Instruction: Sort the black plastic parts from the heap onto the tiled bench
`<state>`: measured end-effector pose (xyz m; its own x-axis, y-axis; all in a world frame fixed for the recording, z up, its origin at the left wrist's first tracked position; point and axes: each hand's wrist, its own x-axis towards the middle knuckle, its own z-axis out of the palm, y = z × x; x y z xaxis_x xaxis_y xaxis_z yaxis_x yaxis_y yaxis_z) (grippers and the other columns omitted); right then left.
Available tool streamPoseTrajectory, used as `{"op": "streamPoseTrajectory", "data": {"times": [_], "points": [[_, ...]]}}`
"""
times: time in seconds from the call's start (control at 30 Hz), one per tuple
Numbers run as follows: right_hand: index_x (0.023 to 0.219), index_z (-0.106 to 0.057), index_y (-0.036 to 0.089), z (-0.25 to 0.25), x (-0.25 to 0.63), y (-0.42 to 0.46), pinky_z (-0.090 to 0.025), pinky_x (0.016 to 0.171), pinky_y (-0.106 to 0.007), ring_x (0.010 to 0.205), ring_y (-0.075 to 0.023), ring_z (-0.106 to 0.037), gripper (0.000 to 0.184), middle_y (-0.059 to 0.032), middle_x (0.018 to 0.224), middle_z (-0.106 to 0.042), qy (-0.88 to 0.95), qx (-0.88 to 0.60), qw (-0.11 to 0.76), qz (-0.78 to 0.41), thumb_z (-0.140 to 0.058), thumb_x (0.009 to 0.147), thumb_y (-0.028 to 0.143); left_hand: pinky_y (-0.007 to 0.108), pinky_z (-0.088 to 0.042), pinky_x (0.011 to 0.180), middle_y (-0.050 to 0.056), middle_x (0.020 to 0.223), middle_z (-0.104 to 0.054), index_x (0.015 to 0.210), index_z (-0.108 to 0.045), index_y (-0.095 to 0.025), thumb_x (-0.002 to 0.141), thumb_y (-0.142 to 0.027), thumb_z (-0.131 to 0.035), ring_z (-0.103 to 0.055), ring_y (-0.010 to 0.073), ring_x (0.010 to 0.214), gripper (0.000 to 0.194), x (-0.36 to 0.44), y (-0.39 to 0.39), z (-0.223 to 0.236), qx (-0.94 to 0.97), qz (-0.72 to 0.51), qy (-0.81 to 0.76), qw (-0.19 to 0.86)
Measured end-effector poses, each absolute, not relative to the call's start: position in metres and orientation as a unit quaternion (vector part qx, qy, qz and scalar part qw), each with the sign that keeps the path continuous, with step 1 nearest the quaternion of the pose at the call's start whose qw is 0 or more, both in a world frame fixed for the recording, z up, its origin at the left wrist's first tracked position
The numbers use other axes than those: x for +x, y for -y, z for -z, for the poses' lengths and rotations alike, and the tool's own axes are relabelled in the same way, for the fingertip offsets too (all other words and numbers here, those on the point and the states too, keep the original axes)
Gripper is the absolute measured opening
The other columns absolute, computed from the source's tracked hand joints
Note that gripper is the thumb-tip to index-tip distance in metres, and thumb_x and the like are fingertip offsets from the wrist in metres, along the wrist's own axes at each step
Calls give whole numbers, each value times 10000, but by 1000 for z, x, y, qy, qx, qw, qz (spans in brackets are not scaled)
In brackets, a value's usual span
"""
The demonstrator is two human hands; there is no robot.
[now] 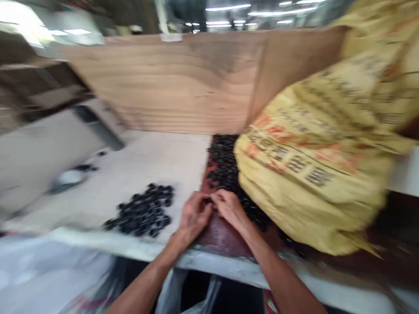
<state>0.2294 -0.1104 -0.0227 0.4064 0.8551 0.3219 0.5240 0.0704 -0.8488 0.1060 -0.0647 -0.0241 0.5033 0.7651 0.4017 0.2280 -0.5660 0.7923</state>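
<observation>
Your left hand (193, 216) and right hand (231, 209) at a heap of black ring-like pieces (225, 168)

Glossy, small, rounded pieces; heap lies on a reddish-brown sheet (221, 235), against a creased yellow woven sack (310, 165); your fingertips meet at its edge, each grip curled; blur hides whether either holds a piece; a smaller cluster (142, 211) sits on the pale tabletop (147, 159), before an upright plywood board (163, 83).

Around the hands (212, 209), a pile of rings (142, 210) lies on the table (147, 161) at nine o'clock, a heap (225, 165) at twelve, a sack (314, 165) at two, and a board (163, 83) behind.
</observation>
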Motion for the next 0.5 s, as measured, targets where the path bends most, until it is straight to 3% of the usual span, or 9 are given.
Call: {"op": "streamPoseTrajectory", "data": {"times": [0.07,0.1,0.17,0.27,0.37,0.5], "points": [[756,-674,181,25,211,95,-519,567,-261,592,-157,-653,216,-8,668,-695,559,-638,479,-225,-643,899,340,347,-565,754,50,895,-643,944,-680,-187,854,-160,-638,-631,194,813,103,68,59,21,831,-334,-361,260],[789,-675,188,24,209,93,-521,586,-270,623,-171,-666,173,-16,699,-709,574,-640,450,-241,-654,877,336,356,-560,747,59,873,-630,931,-681,-196,829,-113,-614,-620,213,815,147,59,60,20,848,-304,-374,219],[835,-666,199,18,211,98,-521,598,-280,636,-179,-656,117,-20,717,-699,601,-628,423,-255,-651,866,311,401,-552,783,100,962,-630,1031,-669,-200,830,-80,-562,-601,261,898,257,50,68,18,868,-274,-386,149],[953,-655,202,10,207,109,-544,705,-309,776,-200,-654,135,-54,884,-688,657,-590,407,-236,-671,867,305,502,-498,950,144,1196,-582,1212,-601,-220,868,-156,-601,-544,323,1106,350,23,82,16,843,-338,-410,79],[1159,-607,184,16,192,113,-505,931,-417,1061,-277,-601,377,-123,1140,-630,721,-551,377,-185,-722,851,368,617,-370,1086,172,1362,-462,1268,-548,-223,825,-347,-728,-415,404,1310,494,-36,80,19,775,-396,-492,3],[1448,-399,186,31,168,112,-405,1010,-589,1253,-388,-459,754,-186,1396,-498,768,-565,277,-122,-735,837,472,702,-339,1065,294,1513,-258,1452,-336,-112,699,-668,-742,-261,526,1411,1020,-116,55,28,744,-309,-591,-35]]}}
